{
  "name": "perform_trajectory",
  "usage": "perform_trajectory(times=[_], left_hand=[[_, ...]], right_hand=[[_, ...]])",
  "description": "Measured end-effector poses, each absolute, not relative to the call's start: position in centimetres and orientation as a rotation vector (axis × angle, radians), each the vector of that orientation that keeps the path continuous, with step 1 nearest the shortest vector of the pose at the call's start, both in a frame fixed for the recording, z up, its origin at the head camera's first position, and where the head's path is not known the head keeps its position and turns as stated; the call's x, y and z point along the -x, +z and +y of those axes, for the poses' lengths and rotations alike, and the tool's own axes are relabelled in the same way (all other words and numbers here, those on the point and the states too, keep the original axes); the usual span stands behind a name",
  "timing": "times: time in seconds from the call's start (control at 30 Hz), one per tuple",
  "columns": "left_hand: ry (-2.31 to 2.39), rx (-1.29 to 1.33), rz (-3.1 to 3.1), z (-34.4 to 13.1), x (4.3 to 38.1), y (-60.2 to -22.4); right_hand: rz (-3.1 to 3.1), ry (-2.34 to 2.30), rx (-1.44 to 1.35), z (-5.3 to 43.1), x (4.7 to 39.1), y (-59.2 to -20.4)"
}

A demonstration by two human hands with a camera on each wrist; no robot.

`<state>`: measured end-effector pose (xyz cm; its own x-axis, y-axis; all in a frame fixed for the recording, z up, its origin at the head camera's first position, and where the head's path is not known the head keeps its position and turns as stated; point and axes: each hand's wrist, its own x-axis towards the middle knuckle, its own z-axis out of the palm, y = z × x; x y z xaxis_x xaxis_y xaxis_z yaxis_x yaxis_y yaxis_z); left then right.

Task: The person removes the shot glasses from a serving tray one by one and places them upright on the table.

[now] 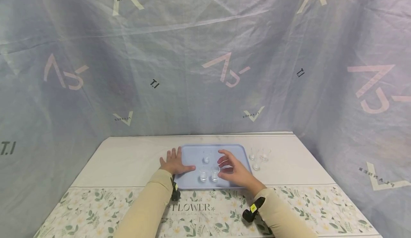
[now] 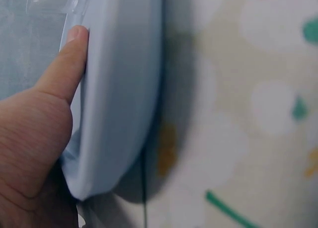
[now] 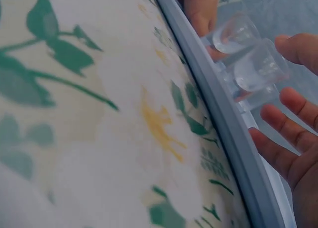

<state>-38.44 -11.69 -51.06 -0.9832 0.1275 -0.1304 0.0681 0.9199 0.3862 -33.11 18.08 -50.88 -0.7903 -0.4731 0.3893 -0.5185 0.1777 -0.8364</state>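
Observation:
A light blue tray [image 1: 192,152] lies on the table and carries three small clear glasses. Two of them, a left glass [image 1: 203,175] and a right glass [image 1: 214,175], stand side by side near its front edge; a third glass [image 1: 207,157] is farther back. My left hand [image 1: 175,163], fingers spread, rests over the tray's left edge, its thumb [image 2: 74,54] lying along the inside of the rim. Beside the right front glass [image 3: 258,69] is my right hand [image 1: 236,170], fingers loosely bent and apart; a gap shows between them and the glass in the right wrist view.
Right of the tray, three more clear glasses stand on the table: a left one [image 1: 252,155], a right one [image 1: 265,155] and a nearer one [image 1: 256,165]. A floral cloth band [image 1: 192,209] runs along the front. Grey fabric [image 1: 192,106] hangs behind and at both sides.

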Motion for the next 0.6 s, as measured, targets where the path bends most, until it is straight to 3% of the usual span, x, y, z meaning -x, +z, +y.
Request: perform_trajectory(times=[0.4, 0.6], left_hand=[[0.599, -0.156, 2.947, -11.6, 37.9, -50.7], [0.592, -0.171, 2.953, -11.6, 38.2, -51.0]], right_hand=[[-2.430, 1.632, -0.969, 16.5, 32.7, -51.3], [-2.432, 1.631, -0.981, 16.2, 31.4, -49.3]])
